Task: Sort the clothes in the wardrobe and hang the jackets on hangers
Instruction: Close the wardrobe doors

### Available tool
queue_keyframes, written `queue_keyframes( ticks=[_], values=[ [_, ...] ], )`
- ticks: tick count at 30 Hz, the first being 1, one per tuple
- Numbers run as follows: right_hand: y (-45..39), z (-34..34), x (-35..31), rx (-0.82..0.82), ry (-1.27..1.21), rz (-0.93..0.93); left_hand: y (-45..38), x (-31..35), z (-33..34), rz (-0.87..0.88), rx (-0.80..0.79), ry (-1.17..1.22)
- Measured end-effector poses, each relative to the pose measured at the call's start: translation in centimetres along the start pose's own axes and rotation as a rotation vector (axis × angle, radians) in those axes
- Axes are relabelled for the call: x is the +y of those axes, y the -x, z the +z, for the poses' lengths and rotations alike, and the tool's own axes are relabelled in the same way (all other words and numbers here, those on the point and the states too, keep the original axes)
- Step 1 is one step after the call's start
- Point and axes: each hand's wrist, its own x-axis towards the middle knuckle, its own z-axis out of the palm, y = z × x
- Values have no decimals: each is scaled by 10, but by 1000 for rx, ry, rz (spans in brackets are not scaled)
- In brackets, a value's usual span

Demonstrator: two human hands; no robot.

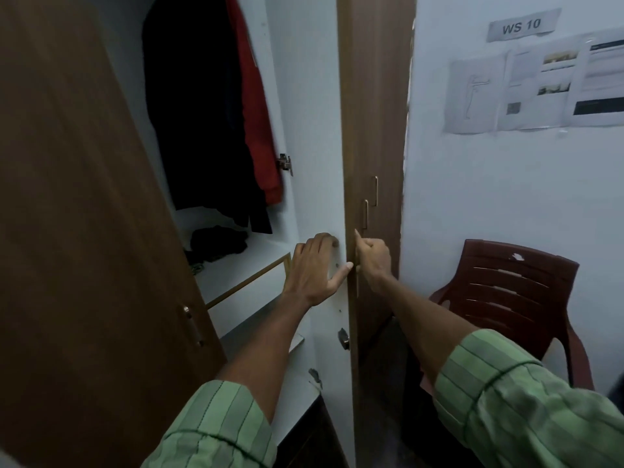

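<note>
still at door-opening step: left hand (314,268) flat, fingers spread on white door (314,130) inner face, right hand (373,261) curled round its handle; jackets (209,113) hanging inside, dark clothes (217,243) heaped on shelf (250,265) back edge; next: swing door wide, reach in

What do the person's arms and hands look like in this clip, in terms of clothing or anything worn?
Both arms wear a light green shirt with thin dark stripes, the left sleeve and right sleeve pushed up, forearms bare. The left hand and right hand are bare; no gloves or watch visible.
</note>
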Motion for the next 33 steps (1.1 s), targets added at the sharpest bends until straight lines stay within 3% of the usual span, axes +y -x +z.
queue_keyframes(
  ticks=[5, 9, 15, 18, 25, 33],
  values=[
    [25, 69, -3, -129, 16, -66, 34, -39, -35, -120, 63, -121],
    [38, 112, -6, -119, 92, -128, 59, -71, -61, -178, 72, -255],
    [68, 185, -12, -264, 234, -277, 103, -114, -103, -441, 131, -280],
    [65, 217, -17, -374, 268, -303, 120, -136, -121, -490, 132, -348],
    [43, 244, -9, -482, 181, -311, 116, -166, -127, -528, 20, -523],
    [21, 270, -2, -596, 286, -433, 107, -187, -102, -571, -274, -606]
  ],
)
